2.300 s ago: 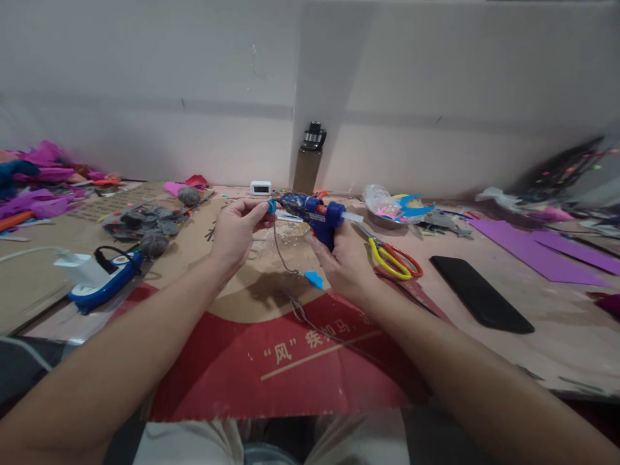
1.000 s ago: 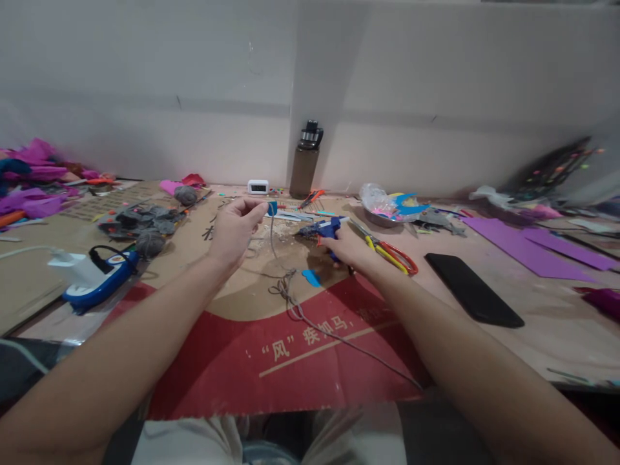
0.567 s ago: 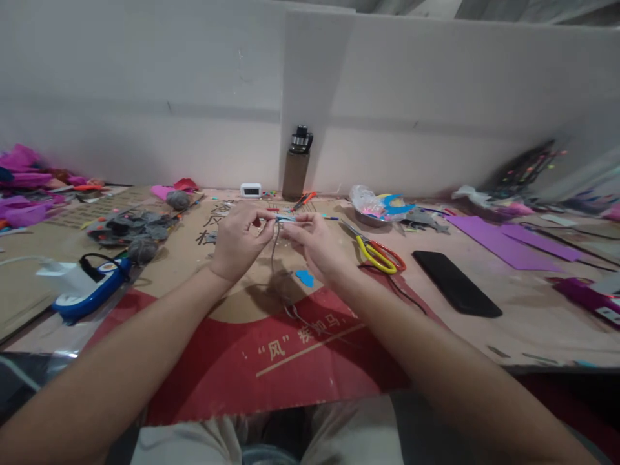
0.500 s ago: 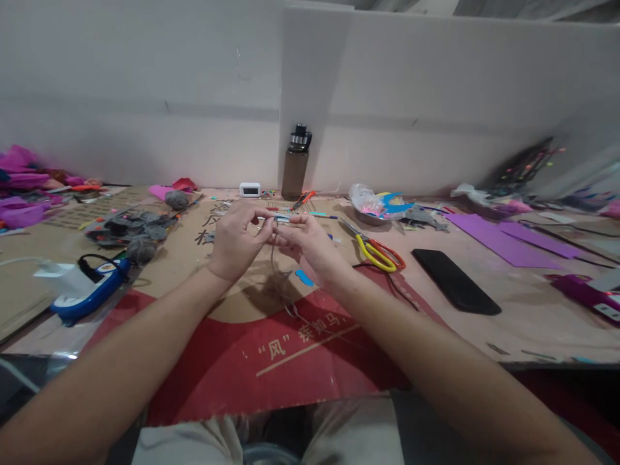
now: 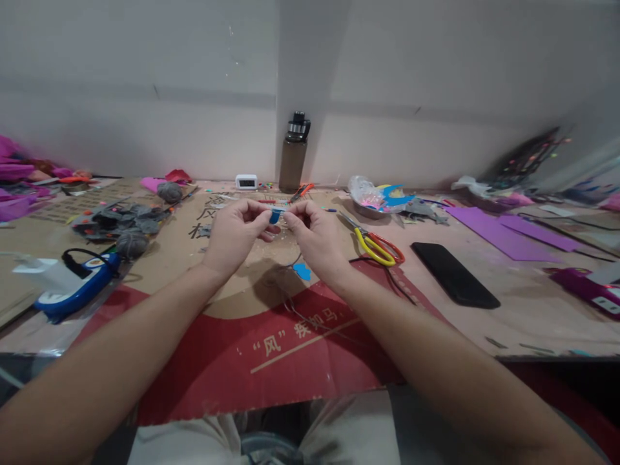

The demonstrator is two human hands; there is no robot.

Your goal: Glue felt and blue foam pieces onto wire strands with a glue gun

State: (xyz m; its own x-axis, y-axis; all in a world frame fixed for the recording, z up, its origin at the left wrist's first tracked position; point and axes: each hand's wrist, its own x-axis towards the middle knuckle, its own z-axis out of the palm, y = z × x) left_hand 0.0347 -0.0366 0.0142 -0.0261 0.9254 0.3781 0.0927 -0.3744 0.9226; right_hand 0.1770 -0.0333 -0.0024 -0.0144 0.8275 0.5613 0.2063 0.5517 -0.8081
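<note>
Head view: two bare hands are meeting above a cardboard sheet (image 5: pixel 203 374), its near part red and its far part brown, which is covering the middle of the desk (image 5: pixel 533 307). The left hand (image 5: pixel 232 232) is pinching a small blue piece (image 5: pixel 275 216) between thumb and fingers, holding it raised above the brown part. The right hand (image 5: pixel 317 237) is bringing its fingers narrowly together at the right edge of this piece; whether they are gripping it, one cannot tell. Below the hands, a blue cutout (image 5: pixel 302 271) is lying flat on the cardboard. To the right, scissors (image 5: pixel 380 253) with one yellow and one red handle are lying just beside a black phone (image 5: pixel 454 274), while purple sheets (image 5: pixel 498 232) are resting farther out. At the rear, a dark bottle (image 5: pixel 293 158) is standing upright before the wall (image 5: pixel 194 64), between a white display device (image 5: pixel 246 181) and a bowl (image 5: pixel 371 212) carrying colored scraps. At left, two balls of gray yarn (image 5: pixel 132 245) are lying beyond a blue-and-white power strip (image 5: pixel 77 294).
</note>
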